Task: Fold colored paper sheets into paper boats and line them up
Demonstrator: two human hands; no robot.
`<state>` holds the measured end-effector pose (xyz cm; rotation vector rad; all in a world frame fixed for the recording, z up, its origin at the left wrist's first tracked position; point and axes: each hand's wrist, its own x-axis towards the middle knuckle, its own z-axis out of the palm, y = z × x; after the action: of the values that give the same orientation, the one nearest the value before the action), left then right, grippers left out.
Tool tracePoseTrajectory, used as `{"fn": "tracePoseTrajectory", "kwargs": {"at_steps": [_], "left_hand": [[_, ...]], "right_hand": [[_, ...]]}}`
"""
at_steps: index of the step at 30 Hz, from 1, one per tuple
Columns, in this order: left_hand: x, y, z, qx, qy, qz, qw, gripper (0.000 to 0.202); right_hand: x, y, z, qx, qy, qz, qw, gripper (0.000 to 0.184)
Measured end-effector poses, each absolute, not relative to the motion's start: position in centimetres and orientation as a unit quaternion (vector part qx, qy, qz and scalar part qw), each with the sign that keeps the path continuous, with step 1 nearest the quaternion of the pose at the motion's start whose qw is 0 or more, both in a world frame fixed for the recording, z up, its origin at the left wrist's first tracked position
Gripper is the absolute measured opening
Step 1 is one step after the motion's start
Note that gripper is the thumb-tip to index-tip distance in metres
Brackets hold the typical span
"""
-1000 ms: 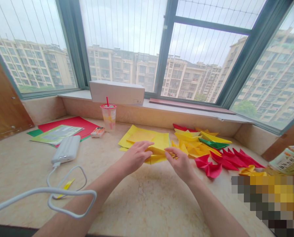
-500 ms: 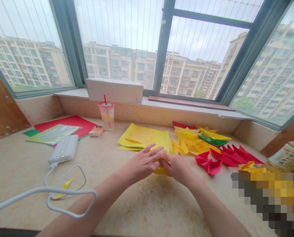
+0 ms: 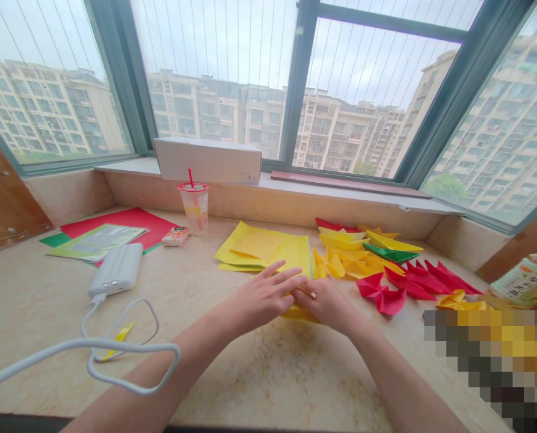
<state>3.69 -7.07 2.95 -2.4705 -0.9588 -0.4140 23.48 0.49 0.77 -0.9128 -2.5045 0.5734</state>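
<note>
A folded piece of yellow paper [image 3: 300,314] lies low between my two hands, mostly covered by them. My left hand [image 3: 268,293] holds it from the left, with the outer fingers stretched over it and the thumb hidden. Curled around its right side, my right hand [image 3: 326,302] grips the paper, fingertips close against those of the left. Just behind them rests a stack of yellow sheets [image 3: 268,243]. Folded yellow paper pieces [image 3: 352,263] lie beyond my right hand, and a red folded paper piece [image 3: 382,294] sits to its right.
Red folded pieces [image 3: 424,281] and a green paper boat [image 3: 392,254] lie at right. On the left are a white power bank [image 3: 117,270], a looped cable [image 3: 133,385], red sheets [image 3: 160,227] and a small box [image 3: 175,236]. A plastic cup [image 3: 195,210] stands near the sill.
The hands hold nearly the same pose on the yellow paper, the right fingers shifting slightly. The whole view has moved a little.
</note>
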Motion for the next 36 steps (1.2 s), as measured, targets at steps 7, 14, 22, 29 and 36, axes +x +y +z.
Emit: {"fn": "tracePoseTrajectory", "kwargs": {"at_steps": [7, 14, 22, 29, 36], "left_hand": [[4.0, -7.1, 3.1, -0.896, -0.347, -0.159, 0.227, 0.016], [2.9, -6.5, 3.3, -0.859, -0.438, -0.164, 0.207, 0.017], [2.2, -6.0, 2.9, -0.815, -0.526, -0.168, 0.174, 0.014], [2.2, -5.7, 2.6, -0.795, -0.556, -0.2, 0.14, 0.011], [1.8, -5.6, 2.8, -0.791, -0.555, -0.218, 0.138, 0.01]], "right_hand": [[22.9, 0.5, 0.6, -0.359, -0.889, 0.163, 0.232, 0.033], [22.8, 0.3, 1.3, -0.277, -0.882, 0.19, 0.329, 0.026], [23.2, 0.6, 1.2, -0.234, -0.886, 0.03, 0.399, 0.017], [23.2, 0.0, 1.8, -0.241, -0.897, -0.017, 0.37, 0.016], [23.6, 0.5, 1.3, -0.252, -0.913, -0.029, 0.32, 0.027]]}}
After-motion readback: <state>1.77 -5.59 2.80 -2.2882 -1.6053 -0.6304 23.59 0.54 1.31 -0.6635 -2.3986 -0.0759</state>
